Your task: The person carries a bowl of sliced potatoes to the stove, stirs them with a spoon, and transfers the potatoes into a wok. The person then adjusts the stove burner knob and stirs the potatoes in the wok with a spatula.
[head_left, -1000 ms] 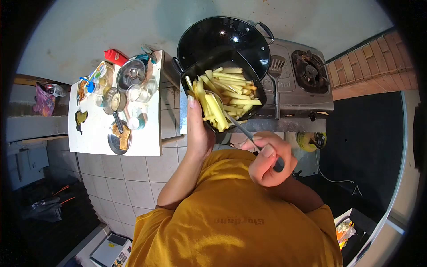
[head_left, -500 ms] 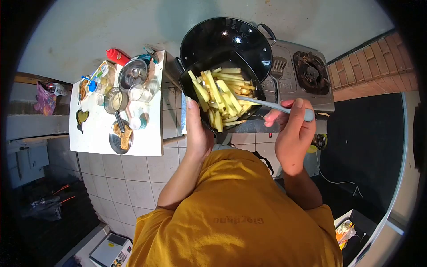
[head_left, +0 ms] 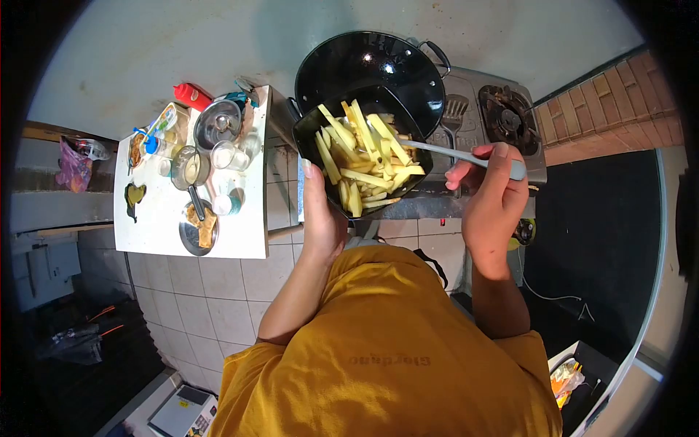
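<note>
My left hand (head_left: 322,222) grips the near left side of a black angular bowl (head_left: 307,137), thumb along its rim. Pale cut potato sticks (head_left: 364,156) fill the bowl, some piled above the others. In my right hand (head_left: 491,207), fingers are closed round the grey handle of a long utensil (head_left: 453,152). Its shaft runs left into the potato sticks, which hide its head. Behind the bowl stands a large black wok (head_left: 349,65), its front part covered by the bowl.
On the stove (head_left: 472,135), a slotted turner (head_left: 456,109) lies between the wok and a bare burner (head_left: 508,111). To the left, a white table (head_left: 149,226) carries a red squeeze bottle (head_left: 191,96), a metal lid (head_left: 218,120), a small pan (head_left: 191,167) and a plate of food (head_left: 200,231).
My right hand has moved slightly right with the utensil. Potato sticks in the bowl have been turned over and heaped differently. My left hand keeps its hold on the bowl.
</note>
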A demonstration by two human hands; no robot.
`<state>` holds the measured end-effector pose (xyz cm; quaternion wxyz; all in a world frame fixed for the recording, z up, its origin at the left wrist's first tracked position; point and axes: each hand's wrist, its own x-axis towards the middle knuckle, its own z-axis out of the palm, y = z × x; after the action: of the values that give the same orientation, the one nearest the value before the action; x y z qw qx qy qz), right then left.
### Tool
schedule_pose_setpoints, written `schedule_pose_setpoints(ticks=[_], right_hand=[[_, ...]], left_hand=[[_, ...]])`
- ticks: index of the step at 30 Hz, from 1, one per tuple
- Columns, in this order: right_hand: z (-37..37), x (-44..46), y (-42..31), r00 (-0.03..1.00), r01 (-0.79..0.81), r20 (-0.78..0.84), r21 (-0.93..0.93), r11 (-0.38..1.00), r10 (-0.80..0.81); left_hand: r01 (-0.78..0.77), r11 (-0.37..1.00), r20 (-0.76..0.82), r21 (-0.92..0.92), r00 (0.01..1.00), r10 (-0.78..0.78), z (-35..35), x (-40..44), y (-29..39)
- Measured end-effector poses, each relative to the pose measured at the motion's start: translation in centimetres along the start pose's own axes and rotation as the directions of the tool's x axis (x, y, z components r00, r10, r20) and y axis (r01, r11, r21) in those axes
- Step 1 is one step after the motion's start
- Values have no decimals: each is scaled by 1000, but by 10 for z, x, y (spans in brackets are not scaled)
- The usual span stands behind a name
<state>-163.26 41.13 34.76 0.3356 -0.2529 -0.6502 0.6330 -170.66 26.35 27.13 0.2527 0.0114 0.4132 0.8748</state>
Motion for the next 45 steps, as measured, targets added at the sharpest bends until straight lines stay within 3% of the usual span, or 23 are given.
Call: schedule_pose_setpoints(ticks=[21,28,37,40,43,45], right_hand=[[-2,14,-19,997,48,-58,44,998,-45],[-13,14,-10,996,8,-92,12,1000,-7],[-14,44,44,995,-4,-98,5,1000,5],[-8,54,75,996,-48,-78,38,998,51],[2,61,109,995,-79,-68,-4,997,78],[12,63,127,990,-121,-79,-16,992,120]], left_hand=[[64,998,28,-18,998,-64,-13,-6,2],[141,990,-74,-33,987,-143,-37,-20,-1],[108,994,-152,-10,982,-108,-68,-43,0],[37,999,-258,33,966,-27,-78,-49,1],[41,999,-298,-16,954,-44,-83,-56,10],[10,1000,-249,-14,968,-13,-88,-58,15]])
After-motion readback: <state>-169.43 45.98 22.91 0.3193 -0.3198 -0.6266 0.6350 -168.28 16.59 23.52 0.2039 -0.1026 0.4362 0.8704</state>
